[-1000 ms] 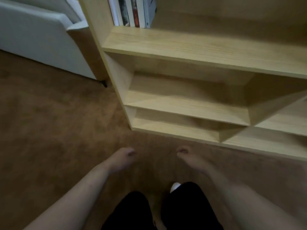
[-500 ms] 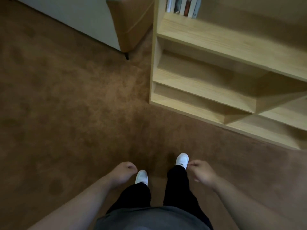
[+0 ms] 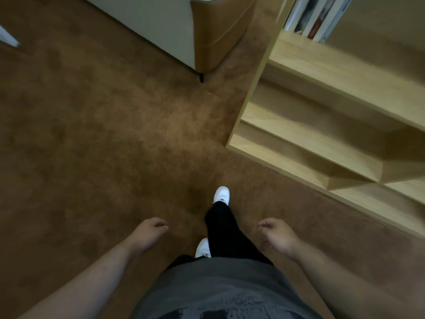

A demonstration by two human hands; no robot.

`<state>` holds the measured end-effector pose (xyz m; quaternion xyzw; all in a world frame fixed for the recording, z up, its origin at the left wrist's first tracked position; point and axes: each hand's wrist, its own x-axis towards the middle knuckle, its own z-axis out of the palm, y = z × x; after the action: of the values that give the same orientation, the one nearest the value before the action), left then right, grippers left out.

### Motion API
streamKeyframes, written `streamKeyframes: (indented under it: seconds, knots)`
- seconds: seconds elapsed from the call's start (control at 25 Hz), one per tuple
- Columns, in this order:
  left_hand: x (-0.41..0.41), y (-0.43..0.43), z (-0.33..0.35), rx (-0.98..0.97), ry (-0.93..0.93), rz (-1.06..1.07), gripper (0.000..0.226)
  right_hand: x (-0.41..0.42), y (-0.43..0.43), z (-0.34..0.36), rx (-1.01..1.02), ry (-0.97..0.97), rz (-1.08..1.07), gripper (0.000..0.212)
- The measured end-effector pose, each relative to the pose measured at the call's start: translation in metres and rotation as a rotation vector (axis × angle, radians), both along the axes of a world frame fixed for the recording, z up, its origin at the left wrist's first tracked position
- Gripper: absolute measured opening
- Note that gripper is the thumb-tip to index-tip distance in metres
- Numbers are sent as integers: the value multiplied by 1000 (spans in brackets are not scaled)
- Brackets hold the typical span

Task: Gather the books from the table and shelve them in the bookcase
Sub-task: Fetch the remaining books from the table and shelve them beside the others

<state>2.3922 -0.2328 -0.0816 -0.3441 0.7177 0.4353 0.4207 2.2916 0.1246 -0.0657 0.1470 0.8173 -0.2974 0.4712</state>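
I log: left hand (image 3: 149, 231) and right hand (image 3: 278, 236), near, fingers loosely curled, holding nothing, above brown carpet (image 3: 92, 134). Books (image 3: 315, 17): upright, far right, upper shelf of bookcase (image 3: 333, 72).

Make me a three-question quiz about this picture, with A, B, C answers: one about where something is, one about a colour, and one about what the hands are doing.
1. Where are the books?
A in a box
B on a shelf of the bookcase
C on a bed

2. What colour are the shoes?
A white
B red
C green

3. What do the left hand and right hand hold?
A one book each
B nothing
C a ball

Answers:
1 B, they stand on the highest shelf in view.
2 A, both look white against the brown carpet.
3 B, the fingers hang loosely curled and empty.
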Motion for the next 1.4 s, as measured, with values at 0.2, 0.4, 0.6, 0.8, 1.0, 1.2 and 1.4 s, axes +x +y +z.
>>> streamKeyframes:
  seconds: [0.2, 0.4, 0.6, 0.8, 1.0, 1.2, 1.4]
  knots:
    - [-40, -36, 1, -62, -34, 133, 34, -76, -40, -10, 31, -11, 212, 25]
    - [-104, -71, 19, -116, 5, 216, 33, -154, -90, -10, 10, -1, 250, 11]
    - [-159, -100, 36, -143, 78, 218, 32, -209, -121, 5, -19, 13, 213, 13]
    - [-222, -139, 41, -139, 116, 158, 31, -256, -144, 12, 2, -47, 109, 11]
    - [-305, -194, 33, -111, 129, -3, 33, -303, -185, 7, 62, -23, 111, 18]
    - [-385, -267, 34, -99, 135, -118, 33, -353, -237, 7, 127, -54, 106, 19]
    - [-462, -343, 37, -159, 138, -231, 32, -418, -303, 15, 71, 60, 72, 22]
